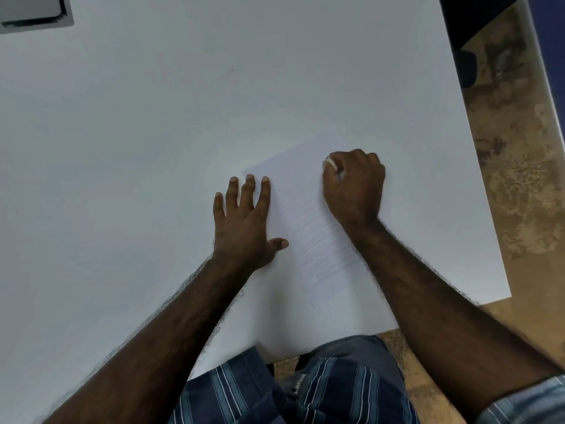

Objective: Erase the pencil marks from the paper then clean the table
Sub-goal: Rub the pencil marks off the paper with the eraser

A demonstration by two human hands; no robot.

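Observation:
A white sheet of paper point(308, 191) lies on the white table point(153, 133) near its front right corner. Faint pencil lines point(318, 240) run across the sheet's middle. My left hand point(244, 221) rests flat on the paper's left edge, fingers spread, holding nothing. My right hand point(354, 185) is closed around a small white eraser point(330, 162), whose tip shows at the fingers and touches the paper's upper part.
A grey flat object point(33, 10) sits at the table's far left corner. The table's right edge point(477, 179) borders a brown mottled floor point(516, 179). A dark chair part point(467, 65) stands beyond that edge. My striped clothing point(305, 390) is below the front edge.

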